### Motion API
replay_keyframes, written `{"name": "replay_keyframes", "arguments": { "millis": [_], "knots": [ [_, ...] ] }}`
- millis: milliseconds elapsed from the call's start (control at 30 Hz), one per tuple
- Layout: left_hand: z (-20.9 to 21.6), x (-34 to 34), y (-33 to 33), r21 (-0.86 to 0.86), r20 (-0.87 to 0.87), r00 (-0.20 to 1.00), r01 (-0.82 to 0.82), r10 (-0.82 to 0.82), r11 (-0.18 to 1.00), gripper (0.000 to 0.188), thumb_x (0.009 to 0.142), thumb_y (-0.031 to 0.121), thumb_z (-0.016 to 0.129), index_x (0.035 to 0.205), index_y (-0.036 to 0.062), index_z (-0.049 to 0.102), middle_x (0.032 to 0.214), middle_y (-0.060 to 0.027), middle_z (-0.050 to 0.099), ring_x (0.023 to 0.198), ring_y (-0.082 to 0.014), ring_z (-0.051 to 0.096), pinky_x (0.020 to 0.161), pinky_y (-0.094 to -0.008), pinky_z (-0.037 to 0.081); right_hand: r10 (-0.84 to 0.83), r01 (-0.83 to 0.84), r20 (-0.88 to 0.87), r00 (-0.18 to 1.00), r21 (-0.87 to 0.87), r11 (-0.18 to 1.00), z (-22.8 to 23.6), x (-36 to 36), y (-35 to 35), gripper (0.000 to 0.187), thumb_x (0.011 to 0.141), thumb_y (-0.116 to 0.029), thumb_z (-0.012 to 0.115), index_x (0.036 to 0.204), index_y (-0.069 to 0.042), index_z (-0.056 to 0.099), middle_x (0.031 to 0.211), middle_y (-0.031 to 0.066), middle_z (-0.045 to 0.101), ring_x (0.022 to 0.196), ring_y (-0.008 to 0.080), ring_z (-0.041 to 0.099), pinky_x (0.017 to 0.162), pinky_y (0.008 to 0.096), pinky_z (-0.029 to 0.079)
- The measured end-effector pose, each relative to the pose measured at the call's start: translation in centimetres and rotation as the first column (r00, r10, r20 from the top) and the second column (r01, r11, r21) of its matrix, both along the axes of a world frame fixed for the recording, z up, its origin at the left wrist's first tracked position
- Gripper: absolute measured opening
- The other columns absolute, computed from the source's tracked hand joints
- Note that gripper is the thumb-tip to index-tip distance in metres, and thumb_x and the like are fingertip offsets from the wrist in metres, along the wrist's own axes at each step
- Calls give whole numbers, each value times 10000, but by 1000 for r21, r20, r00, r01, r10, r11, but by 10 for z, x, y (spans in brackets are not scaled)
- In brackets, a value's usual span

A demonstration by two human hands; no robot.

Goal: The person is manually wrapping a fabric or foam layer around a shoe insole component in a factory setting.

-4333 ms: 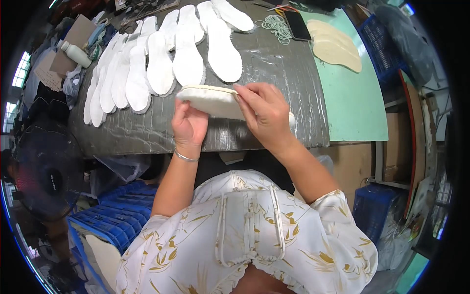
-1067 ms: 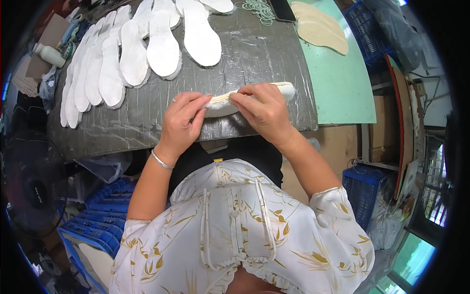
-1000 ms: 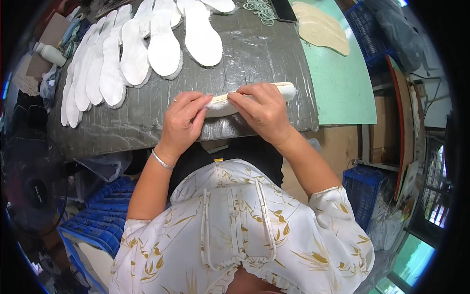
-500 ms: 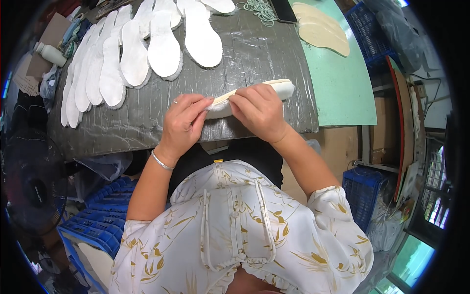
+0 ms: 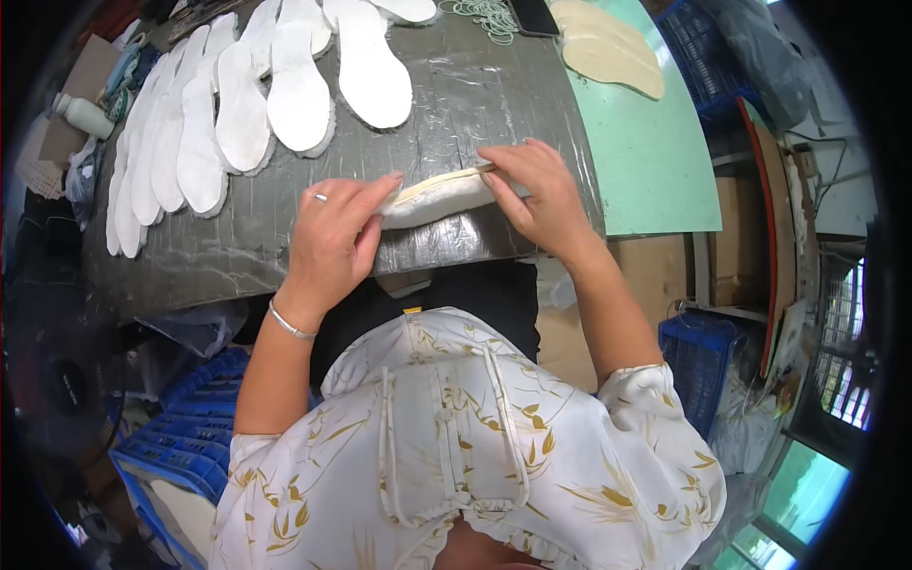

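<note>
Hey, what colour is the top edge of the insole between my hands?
The insole's top edge is pale cream, best seen in the head view.

Dark film-covered table [image 5: 456, 100]: overlapping white insoles [image 5: 374, 81], tangled pale cord [image 5: 496, 21], black phone [image 5: 535, 18].

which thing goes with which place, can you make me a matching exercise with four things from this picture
Things
1. Fleecy insole
2. Cream insole-shaped pieces
3. Dark phone
4. Silver bangle

Places
A. Beside the pale green cords
B. Around the left wrist
C. Held between the left hand and the right hand
D. Overlapping on the green sheet

Right pairs: 1-C, 2-D, 3-A, 4-B
</note>
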State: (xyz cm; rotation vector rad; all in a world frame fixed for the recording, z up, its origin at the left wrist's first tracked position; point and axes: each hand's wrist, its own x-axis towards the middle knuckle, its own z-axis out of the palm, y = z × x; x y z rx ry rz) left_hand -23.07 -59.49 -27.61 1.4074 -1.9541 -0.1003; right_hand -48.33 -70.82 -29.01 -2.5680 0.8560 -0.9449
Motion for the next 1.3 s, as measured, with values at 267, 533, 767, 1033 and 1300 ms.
{"name": "replay_keyframes", "arguments": {
  "millis": [267,533,767,1033,1300],
  "knots": [
    [1,-6,-5,48,30,998,54,-55,997,424,763,-74,616,1156,71,679,1007,-111,628,911,-287,596,867,-380,438,-7,10,23,1000,-158,987,-9,1,12,156,810,-125,753,957,-113,703,1019,31,698,921,229,660,955,465,476],
    [11,-15,-6,38,24,998,53,-53,998,364,764,83,703,1127,74,673,1035,-102,641,938,-287,616,860,-394,447,11,4,60,998,-247,969,-9,9,17,165,767,-112,766,913,-101,692,967,37,662,854,229,629,857,414,481],
    [14,-33,-20,50,180,982,41,-50,998,358,821,152,730,1166,85,661,955,-83,633,856,-272,616,738,-382,467,13,19,139,990,-228,973,-14,12,23,201,773,-63,740,965,-54,682,915,68,669,787,262,619,778,397,493],
    [3,-37,-25,25,169,984,46,-50,999,273,825,113,721,1095,87,685,940,-63,639,823,-258,627,696,-376,489,-8,24,85,996,-190,982,-11,12,20,165,767,-71,742,917,-67,674,866,65,651,784,272,611,730,395,472],
    [2,-39,-29,24,158,986,49,-52,999,246,834,140,699,1073,82,692,905,-48,609,821,-239,612,694,-375,488,14,-17,-29,999,-101,995,-2,13,12,88,781,-101,734,819,-72,660,796,55,613,776,262,609,724,389,462]
  ]
}}
